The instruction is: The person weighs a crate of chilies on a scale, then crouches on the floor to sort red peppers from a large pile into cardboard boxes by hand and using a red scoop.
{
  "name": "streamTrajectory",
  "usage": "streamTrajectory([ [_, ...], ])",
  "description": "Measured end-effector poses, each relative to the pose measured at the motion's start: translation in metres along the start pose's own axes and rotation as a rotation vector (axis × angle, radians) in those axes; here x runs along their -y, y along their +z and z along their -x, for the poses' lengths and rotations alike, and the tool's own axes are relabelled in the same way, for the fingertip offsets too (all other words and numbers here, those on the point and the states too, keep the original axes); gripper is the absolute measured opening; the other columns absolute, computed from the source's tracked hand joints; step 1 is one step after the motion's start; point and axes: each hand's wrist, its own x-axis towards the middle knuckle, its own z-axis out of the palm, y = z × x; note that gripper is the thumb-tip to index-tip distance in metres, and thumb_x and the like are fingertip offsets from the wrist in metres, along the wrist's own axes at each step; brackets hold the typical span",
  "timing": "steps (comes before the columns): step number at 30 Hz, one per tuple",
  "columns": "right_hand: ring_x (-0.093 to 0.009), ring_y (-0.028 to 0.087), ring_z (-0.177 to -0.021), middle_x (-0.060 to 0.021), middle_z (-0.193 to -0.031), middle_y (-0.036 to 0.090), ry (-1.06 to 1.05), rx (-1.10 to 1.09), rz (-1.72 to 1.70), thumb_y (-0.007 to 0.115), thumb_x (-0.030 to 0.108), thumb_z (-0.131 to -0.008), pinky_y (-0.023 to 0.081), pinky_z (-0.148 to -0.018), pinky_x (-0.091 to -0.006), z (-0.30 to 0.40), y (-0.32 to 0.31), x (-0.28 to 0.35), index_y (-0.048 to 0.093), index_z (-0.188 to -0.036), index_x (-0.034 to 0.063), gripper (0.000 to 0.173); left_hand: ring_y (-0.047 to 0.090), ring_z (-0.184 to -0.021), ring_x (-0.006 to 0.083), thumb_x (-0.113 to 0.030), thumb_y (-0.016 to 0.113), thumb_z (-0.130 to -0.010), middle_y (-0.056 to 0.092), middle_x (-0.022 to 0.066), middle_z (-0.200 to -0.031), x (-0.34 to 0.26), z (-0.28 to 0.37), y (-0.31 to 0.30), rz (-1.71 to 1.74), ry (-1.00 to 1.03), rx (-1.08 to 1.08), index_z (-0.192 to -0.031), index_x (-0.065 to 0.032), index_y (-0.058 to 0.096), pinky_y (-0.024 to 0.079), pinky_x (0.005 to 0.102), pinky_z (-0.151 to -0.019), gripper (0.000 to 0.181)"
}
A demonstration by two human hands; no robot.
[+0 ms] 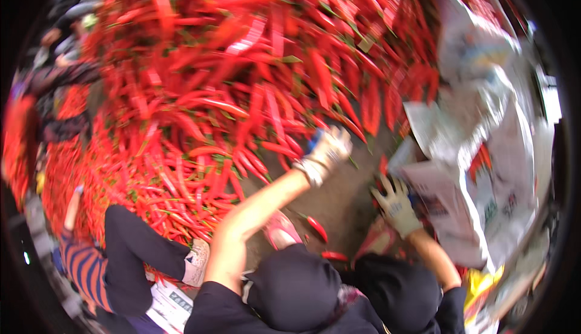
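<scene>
A large heap of red chili peppers [254,84] with green stems lies before me. My left hand [329,145], in a white knit glove with some blue on it, reaches to the heap's near edge over the dark floor. It is blurred, and its palm side is hidden, so I cannot tell whether a pepper is in it. My right hand [397,204], gloved alike, is low beside a white printed plastic sack [440,188], its fingers spread. Red peppers show near its fingertips. Some peppers are visible inside the sack [481,163].
Loose peppers [317,228] lie on the floor [336,197] by my pink shoes [281,229]. At left, a person in a striped top [84,270] sits against the heap. Other people are blurred at the upper left. A yellow bag [483,286] stands at lower right.
</scene>
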Motion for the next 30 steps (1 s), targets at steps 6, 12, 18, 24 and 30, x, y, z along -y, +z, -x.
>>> streamTrajectory([
  [6,-0.034,0.045,-0.121,-0.0138,-0.121,0.054,-0.125,-0.258,-0.183,0.075,0.022,-0.066,0.032,-0.104,-0.0519,-0.031,-0.015,0.01,0.056,-0.114,0.0079,0.054,0.053,-0.115,0.0315,-0.024,0.065,-0.069,0.058,0.009,-0.117,0.021,0.059,-0.022,0.326,-0.018,-0.266,-0.112,-0.0129,0.06,0.041,0.0506,-0.098,0.045],
  [12,-0.035,0.06,-0.102,-0.0233,-0.109,0.063,0.301,-0.511,-0.713,0.062,0.016,-0.087,0.045,-0.09,-0.0392,-0.146,-0.038,0.002,0.048,-0.128,-0.0018,0.047,0.063,-0.096,0.0357,-0.033,0.068,-0.083,0.065,0.0218,-0.099,0.007,0.038,-0.015,1.325,-0.923,-0.177,-0.115,-0.0007,0.055,0.048,0.0412,-0.082,0.047],
  [18,-0.039,0.062,-0.101,-0.0249,-0.106,0.065,0.516,-0.257,-0.477,0.066,0.037,-0.081,0.047,-0.087,-0.0441,-0.207,-0.024,0.024,0.054,-0.125,0.0002,0.058,0.061,-0.101,0.0397,-0.027,0.07,-0.077,0.064,0.025,-0.105,0.003,0.02,0.034,1.267,-0.972,-0.111,-0.127,0.001,0.048,0.048,0.0432,-0.085,0.062],
  [24,-0.038,0.064,-0.087,-0.0223,-0.091,0.067,0.503,-0.186,-0.831,0.066,0.032,-0.082,0.048,-0.078,-0.0423,-0.134,0.006,0.007,0.063,-0.108,0.0016,0.04,0.061,-0.101,0.0392,-0.026,0.068,-0.08,0.064,0.0236,-0.107,-0.03,0.042,0.006,1.353,-0.711,0.116,-0.129,-0.003,0.047,0.049,0.0417,-0.085,0.058],
  [30,-0.009,0.053,-0.072,0.0006,-0.082,0.062,0.593,-0.305,-1.389,0.067,0.02,-0.086,0.046,-0.066,-0.0274,-0.063,0.043,0.002,0.062,-0.106,-0.0021,0.031,0.053,-0.08,0.0063,-0.026,0.069,-0.088,0.059,-0.0027,-0.09,-0.05,0.108,0.009,2.121,-0.933,0.06,-0.12,-0.0033,0.059,0.048,0.0238,-0.072,0.04],
])
